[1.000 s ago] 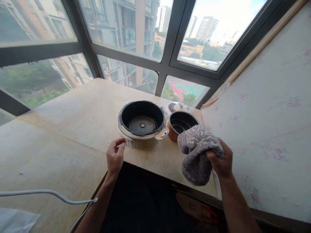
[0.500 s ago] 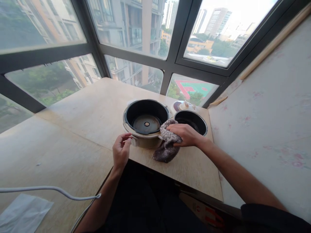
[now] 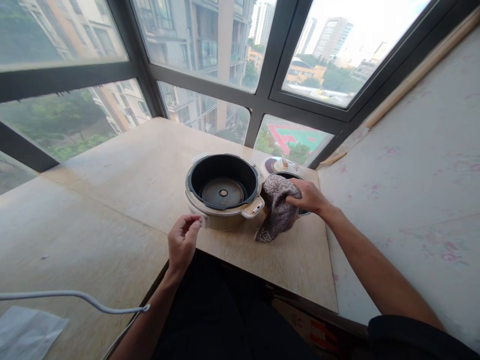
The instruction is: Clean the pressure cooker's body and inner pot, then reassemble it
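An electric pressure cooker body stands lidless on the counter, its dark round well with a metal heating plate facing up. My left hand is closed, thumb and fingertips pinched at the small pale part low on the cooker's front left. A patterned brown-grey cloth hangs bunched from my right hand, which is closed on it just right of the cooker's handle. Behind the cloth is a black inner pot, mostly covered by cloth and hand.
The white cooker lid lies behind the pot by the window. A white cord and a thin white sheet are at the lower left of the counter. Window frames border the back, and a flowered wall rises at right.
My right hand has moved right with the cloth, away from the cooker's rim, uncovering its handle and hiding more of the pot. My left fingertips have closed at the cooker's pale part.
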Motion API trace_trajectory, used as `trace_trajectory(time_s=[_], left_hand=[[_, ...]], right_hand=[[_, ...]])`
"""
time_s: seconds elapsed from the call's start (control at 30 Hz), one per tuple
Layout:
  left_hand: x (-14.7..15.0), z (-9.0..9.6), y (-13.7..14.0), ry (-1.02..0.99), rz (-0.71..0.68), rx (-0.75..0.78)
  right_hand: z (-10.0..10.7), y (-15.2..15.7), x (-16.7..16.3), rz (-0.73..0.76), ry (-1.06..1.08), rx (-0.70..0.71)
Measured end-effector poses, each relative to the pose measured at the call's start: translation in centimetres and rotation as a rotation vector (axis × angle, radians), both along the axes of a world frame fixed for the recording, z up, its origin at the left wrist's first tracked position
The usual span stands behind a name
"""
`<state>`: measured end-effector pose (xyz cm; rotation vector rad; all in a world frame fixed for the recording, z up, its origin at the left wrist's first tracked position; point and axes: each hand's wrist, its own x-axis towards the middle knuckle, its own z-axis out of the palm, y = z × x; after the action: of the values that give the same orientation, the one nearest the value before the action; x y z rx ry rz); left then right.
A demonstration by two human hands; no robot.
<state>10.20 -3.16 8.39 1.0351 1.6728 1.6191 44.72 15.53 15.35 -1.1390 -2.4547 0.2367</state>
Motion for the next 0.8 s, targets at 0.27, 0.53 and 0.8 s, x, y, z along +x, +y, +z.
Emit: trace_trajectory(time_s=[0.27, 0.53, 0.8], left_hand=[[6.6, 1.1, 1.8, -0.388, -0.591, -0.299], [11.8, 0.4, 5.8, -0.78, -0.467, -0.336], [11.2, -0.2, 4.5, -0.799, -0.451, -0.249]], right_hand=[[-0.1, -0.8, 0.7, -0.315, 0.369, -0.076], [-0.5, 1.8, -2.0, -0.376, 0.544, 0.127], [0.0, 6.1, -8.1, -0.121, -0.088, 0.036]])
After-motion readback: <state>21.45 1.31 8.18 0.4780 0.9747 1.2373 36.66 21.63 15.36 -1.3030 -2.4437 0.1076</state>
